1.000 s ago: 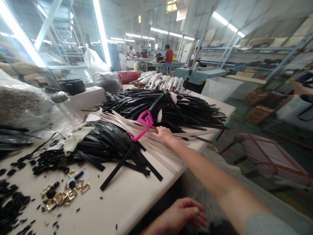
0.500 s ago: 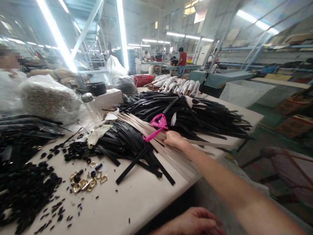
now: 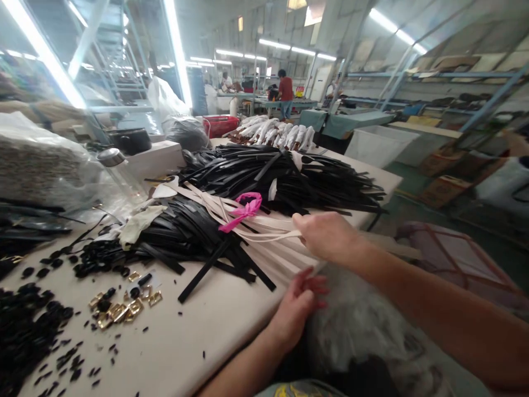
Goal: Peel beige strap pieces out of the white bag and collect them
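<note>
Several pale strips (image 3: 268, 223) are pinched in the person's right hand (image 3: 328, 235); the left hand (image 3: 295, 309), loosely spread, is near the edge of the table (image 3: 173, 347)

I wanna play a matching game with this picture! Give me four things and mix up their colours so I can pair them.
Things:
1. Tie
2. Buckles
3. Basket
4. Held strips

Colours:
A. Gold
B. Pale beige
C. Pink
D. Red

Right pairs: 1-C, 2-A, 3-D, 4-B
</note>
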`<act>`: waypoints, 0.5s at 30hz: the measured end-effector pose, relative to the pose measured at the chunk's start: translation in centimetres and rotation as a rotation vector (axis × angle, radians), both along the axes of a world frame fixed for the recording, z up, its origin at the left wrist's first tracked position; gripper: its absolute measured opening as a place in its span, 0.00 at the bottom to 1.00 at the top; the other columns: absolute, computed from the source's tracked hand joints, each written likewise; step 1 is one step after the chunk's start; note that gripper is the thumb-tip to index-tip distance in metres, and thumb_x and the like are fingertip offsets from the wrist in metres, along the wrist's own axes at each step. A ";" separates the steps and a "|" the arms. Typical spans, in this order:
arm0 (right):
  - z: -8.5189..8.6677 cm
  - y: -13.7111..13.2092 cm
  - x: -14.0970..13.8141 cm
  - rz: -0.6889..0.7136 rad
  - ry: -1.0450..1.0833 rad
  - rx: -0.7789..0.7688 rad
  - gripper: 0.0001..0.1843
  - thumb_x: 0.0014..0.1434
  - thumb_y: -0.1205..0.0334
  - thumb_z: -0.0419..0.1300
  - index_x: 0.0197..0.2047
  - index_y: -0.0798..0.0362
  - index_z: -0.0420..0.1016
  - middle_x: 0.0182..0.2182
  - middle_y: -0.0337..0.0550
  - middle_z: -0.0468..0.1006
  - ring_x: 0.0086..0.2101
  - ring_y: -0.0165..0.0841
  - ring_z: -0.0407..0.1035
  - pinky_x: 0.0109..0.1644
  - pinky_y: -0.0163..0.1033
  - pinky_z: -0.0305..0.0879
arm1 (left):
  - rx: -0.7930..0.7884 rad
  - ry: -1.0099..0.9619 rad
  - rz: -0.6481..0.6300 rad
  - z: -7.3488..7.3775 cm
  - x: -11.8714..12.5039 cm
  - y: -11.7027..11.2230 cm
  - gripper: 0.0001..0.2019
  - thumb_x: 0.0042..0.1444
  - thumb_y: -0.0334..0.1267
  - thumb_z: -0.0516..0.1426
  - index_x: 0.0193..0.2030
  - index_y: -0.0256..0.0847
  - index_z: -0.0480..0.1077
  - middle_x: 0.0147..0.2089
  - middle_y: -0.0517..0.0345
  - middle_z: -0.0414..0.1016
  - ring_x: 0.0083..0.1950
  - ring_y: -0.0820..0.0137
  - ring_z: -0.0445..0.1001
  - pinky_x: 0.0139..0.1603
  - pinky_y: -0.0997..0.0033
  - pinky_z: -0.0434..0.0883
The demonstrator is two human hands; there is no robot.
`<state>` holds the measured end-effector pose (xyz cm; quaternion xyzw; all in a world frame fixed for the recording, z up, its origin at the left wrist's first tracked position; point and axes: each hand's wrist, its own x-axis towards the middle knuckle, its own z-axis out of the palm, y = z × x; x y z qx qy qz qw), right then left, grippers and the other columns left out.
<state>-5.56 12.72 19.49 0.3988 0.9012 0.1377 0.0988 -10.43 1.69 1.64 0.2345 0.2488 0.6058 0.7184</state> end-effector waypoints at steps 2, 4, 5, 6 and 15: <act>-0.2 -2.7 2.7 -0.009 -0.016 -0.019 0.11 0.60 0.71 0.56 0.47 0.56 0.72 0.36 0.55 0.82 0.35 0.46 0.80 0.29 0.39 0.62 | 0.017 -0.100 0.085 2.2 -0.1 0.9 0.39 0.44 0.56 0.69 0.62 0.45 0.67 0.59 0.47 0.74 0.60 0.57 0.72 0.54 0.61 0.70; -1.0 -5.1 5.7 -0.019 0.020 -0.030 0.10 0.60 0.70 0.57 0.45 0.54 0.72 0.35 0.52 0.82 0.32 0.44 0.79 0.27 0.39 0.58 | -0.009 -0.202 0.140 3.9 0.1 1.6 0.34 0.45 0.56 0.69 0.58 0.45 0.70 0.57 0.50 0.76 0.62 0.58 0.71 0.58 0.61 0.69; -1.6 -6.2 7.3 -0.026 0.053 -0.026 0.08 0.60 0.69 0.57 0.43 0.53 0.72 0.34 0.50 0.82 0.31 0.42 0.79 0.26 0.39 0.57 | -0.047 -0.250 0.137 4.4 0.3 1.9 0.32 0.46 0.55 0.69 0.56 0.45 0.71 0.56 0.51 0.77 0.61 0.59 0.72 0.59 0.61 0.69; -2.2 -7.2 9.0 -0.041 0.089 -0.015 0.05 0.61 0.68 0.57 0.41 0.52 0.71 0.33 0.48 0.81 0.30 0.41 0.78 0.26 0.39 0.56 | -0.091 -0.286 0.134 4.8 0.5 2.1 0.31 0.46 0.53 0.69 0.55 0.44 0.72 0.54 0.52 0.78 0.59 0.60 0.74 0.60 0.62 0.69; -11.6 -17.4 23.9 -0.424 0.350 -0.187 0.08 0.64 0.59 0.54 0.44 0.49 0.71 0.27 0.41 0.81 0.27 0.40 0.78 0.27 0.37 0.61 | -0.365 -0.299 0.177 4.1 4.5 2.5 0.18 0.49 0.37 0.69 0.46 0.41 0.72 0.33 0.65 0.75 0.33 0.77 0.75 0.44 0.75 0.72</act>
